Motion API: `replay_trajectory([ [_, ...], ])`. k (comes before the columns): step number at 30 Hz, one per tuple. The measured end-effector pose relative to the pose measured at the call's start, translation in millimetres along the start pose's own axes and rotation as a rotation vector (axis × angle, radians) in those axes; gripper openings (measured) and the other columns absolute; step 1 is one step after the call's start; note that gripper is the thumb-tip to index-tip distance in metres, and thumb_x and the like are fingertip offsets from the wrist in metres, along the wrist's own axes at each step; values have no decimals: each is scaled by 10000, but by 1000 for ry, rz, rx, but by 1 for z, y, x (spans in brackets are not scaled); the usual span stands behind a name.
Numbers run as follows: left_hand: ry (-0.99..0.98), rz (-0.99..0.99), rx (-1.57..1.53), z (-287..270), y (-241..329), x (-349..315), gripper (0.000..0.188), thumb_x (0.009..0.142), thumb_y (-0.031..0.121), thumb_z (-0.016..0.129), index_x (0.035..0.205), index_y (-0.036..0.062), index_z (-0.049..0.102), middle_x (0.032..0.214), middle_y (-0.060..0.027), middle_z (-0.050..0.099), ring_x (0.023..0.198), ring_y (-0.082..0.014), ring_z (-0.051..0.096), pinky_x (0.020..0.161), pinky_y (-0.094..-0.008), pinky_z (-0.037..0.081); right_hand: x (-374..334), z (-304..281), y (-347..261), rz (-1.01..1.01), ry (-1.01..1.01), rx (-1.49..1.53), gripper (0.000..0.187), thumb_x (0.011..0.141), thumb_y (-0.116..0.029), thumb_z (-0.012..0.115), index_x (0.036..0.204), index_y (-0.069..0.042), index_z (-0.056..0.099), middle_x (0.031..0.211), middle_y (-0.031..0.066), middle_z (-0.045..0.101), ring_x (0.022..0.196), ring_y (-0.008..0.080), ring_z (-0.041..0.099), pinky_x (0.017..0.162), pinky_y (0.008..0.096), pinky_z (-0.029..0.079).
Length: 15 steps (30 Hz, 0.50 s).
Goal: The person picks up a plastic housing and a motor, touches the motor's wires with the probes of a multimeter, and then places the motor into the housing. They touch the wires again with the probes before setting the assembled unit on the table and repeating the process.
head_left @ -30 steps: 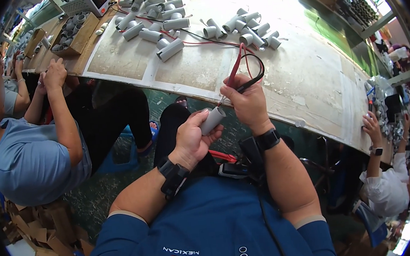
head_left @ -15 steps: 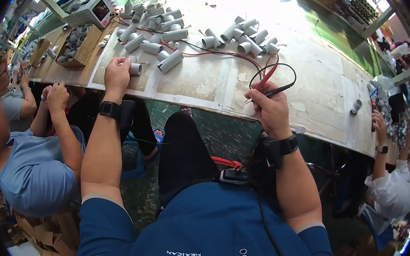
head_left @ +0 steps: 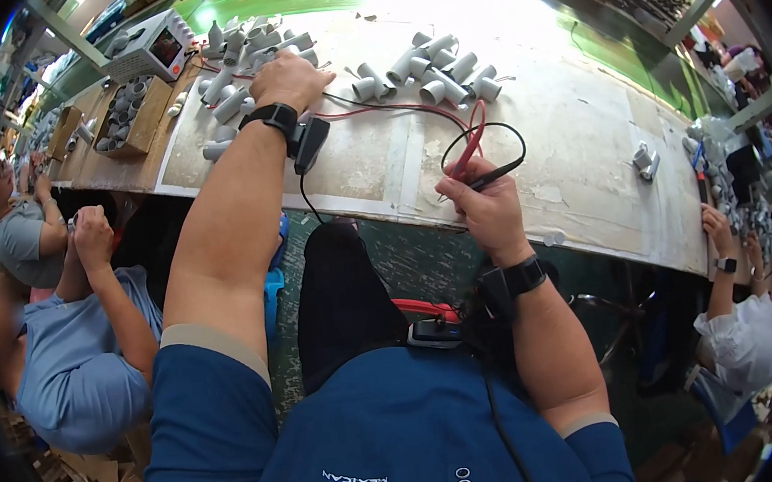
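My left hand (head_left: 292, 83) reaches palm down over the left pile of grey plastic cylinders (head_left: 229, 105), some with short wires. Its thumb sticks out to the right, apart from the fingers. The fingertips are partly hidden behind the hand, and no held piece shows. Near the table's front edge, my right hand (head_left: 492, 208) is closed around a red test probe (head_left: 466, 157) and a black test probe (head_left: 498, 173). Their red and black leads run left across the table toward the pile. A second group of grey cylinders (head_left: 430, 68) lies farther back, beyond the probes.
A grey-white box-shaped instrument (head_left: 151, 48) stands at the back left, behind a cardboard box (head_left: 135, 121) of cylinders. Two small grey pieces (head_left: 646, 161) lie at the table's right. Co-workers sit to the left (head_left: 88, 335) and right (head_left: 744, 337).
My left hand has left the cylinder near the front edge and moved forward and right over the pile. My right hand keeps the probes. Another grey piece now lies at the right end.
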<state>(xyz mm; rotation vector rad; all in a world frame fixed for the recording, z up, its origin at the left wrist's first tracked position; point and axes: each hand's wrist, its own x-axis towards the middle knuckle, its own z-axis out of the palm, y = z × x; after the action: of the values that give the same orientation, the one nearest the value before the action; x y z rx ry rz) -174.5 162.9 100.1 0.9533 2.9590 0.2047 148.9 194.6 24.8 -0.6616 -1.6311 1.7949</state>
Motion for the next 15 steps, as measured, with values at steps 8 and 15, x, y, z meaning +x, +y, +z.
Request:
replay_trajectory([
  [8, -113, -93, -227, -1, -1, 7, 868, 823, 525, 788, 1377, -50, 448, 1193, -189, 695, 1145, -279, 680, 974, -396, 529, 2, -4, -2, -10, -30, 38, 154, 915, -95, 748, 1043, -34, 690, 788, -15, 658, 609, 38, 527, 532, 206, 406],
  [15, -122, -93, -243, -5, 8, 5, 874, 760, 432, 869, 1362, -71, 483, 1299, -283, 634, 1237, -327, 629, 1030, -387, 502, 0, -3, -2, -30, -36, 17, 171, 907, -89, 757, 1050, -27, 687, 802, -17, 649, 629, 40, 531, 545, 208, 415],
])
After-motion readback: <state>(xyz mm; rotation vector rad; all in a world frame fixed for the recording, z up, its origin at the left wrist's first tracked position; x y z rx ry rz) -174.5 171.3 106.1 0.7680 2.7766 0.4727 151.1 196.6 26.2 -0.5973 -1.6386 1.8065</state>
